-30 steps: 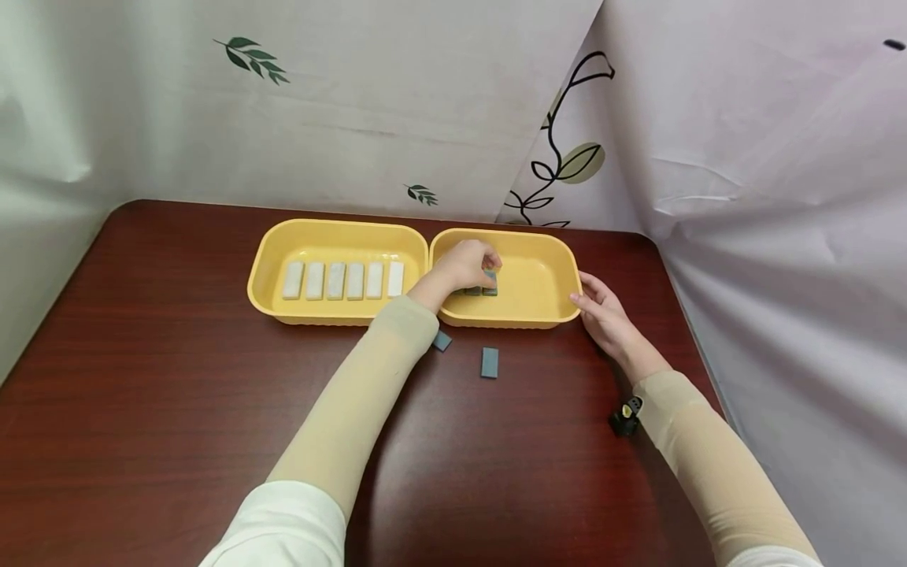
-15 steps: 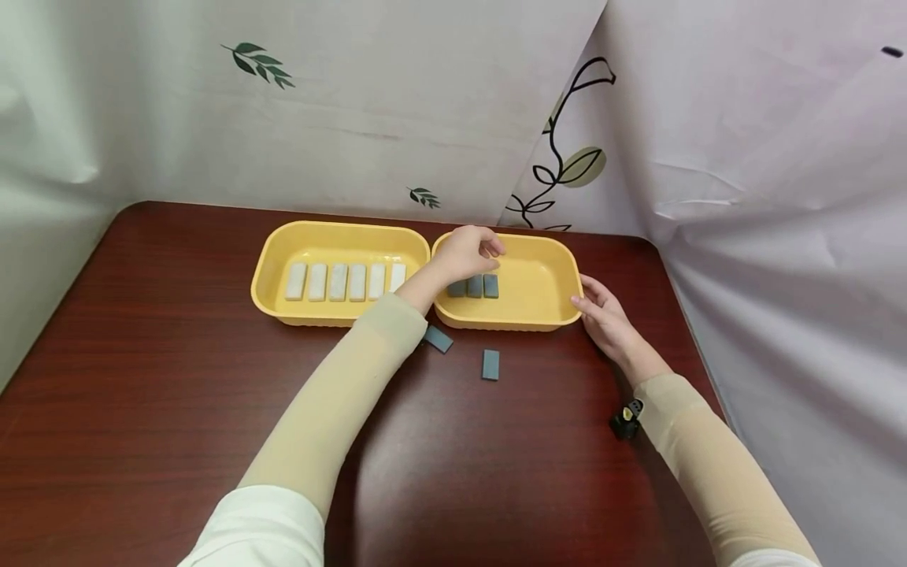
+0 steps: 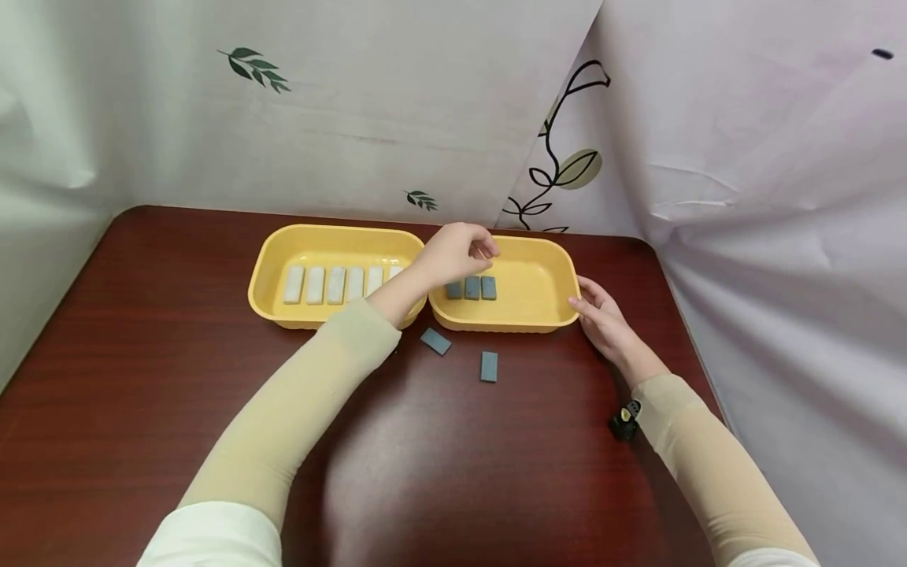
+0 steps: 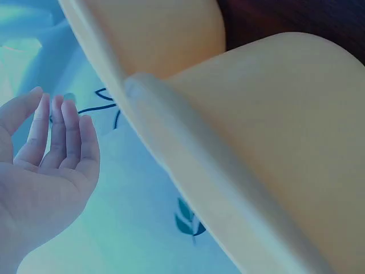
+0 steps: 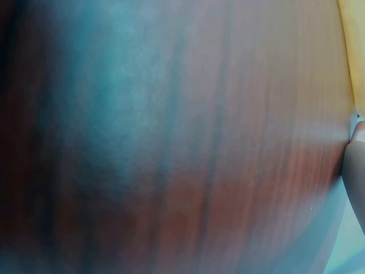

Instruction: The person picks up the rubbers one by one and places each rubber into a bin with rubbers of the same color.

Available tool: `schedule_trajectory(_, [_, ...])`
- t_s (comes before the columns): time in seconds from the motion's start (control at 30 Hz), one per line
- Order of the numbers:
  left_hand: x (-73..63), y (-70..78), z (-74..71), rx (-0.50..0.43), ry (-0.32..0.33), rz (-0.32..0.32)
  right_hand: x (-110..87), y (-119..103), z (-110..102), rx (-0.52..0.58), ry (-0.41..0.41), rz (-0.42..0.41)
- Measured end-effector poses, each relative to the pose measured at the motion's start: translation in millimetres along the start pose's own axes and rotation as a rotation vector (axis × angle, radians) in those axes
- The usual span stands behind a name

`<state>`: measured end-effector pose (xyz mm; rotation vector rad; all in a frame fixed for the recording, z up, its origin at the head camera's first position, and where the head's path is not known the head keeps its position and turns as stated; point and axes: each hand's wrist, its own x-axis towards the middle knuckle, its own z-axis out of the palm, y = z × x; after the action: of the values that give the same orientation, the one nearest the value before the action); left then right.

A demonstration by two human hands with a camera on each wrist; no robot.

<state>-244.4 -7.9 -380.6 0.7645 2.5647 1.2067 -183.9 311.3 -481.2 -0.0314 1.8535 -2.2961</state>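
Note:
In the head view my left hand point(image 3: 460, 253) hovers above the left part of the right yellow bin point(image 3: 531, 293), fingers loosely bent and holding nothing. The left wrist view shows its palm and spread fingers point(image 4: 71, 134) beside the bins' rims. Below it, three dark blue-grey rectangular blocks point(image 3: 472, 288) stand in a row inside that bin. My right hand point(image 3: 602, 319) grips the bin's right end, thumb over the rim and fingers along the outer wall. Two more blue-grey blocks lie on the table in front, one slanted block point(image 3: 435, 341) and one straight block point(image 3: 489, 367).
Left of it, the other yellow bin point(image 3: 305, 230) touches the right one and holds a row of several white blocks point(image 3: 336, 285), partly covered by my left forearm. A small black object point(image 3: 623, 423) is near my right wrist. Patterned cloth point(image 3: 340, 118) hangs behind the dark red table point(image 3: 177, 354).
My left hand has let go of the third blue-grey block in the right bin, then lifted and drawn back left, uncovering the blocks. My right hand stays on the bin's end.

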Motion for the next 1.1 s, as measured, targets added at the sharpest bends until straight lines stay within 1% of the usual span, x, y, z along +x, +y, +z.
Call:
schedule_trajectory(0.33, [-23.9,5.2,-8.3,-0.009,-0.001,0.091,-0.1,0,0,-0.015,0.017,0.006])
schedule_trajectory(0.5, [-39.8,5.3,-11.4,-0.004,-0.014,0.106,0.1,0,1,-0.012,0.025,0.016])
schedule_trajectory(0.57, [-46.2,4.6,-12.2,0.011,-0.019,0.111,0.4,-1,1,-0.012,0.026,0.020])
schedule_trajectory(0.73, [-61.8,0.8,-13.0,0.088,-0.031,0.133,1.0,-1,0,-0.016,0.016,0.019])
schedule_trajectory(0.9, [-74.1,-4.3,-10.5,0.154,-0.052,0.180,1.1,-1,0,-0.009,0.015,0.005])
schedule_trajectory(1.0, [-81.0,-9.1,-6.9,0.161,-0.059,0.204,0.6,0,-1,-0.006,0.017,0.003])
schedule_trajectory(1.1, [-88.1,-15.1,-2.1,0.148,-0.062,0.222,0.5,0,-1,-0.011,0.013,0.007])
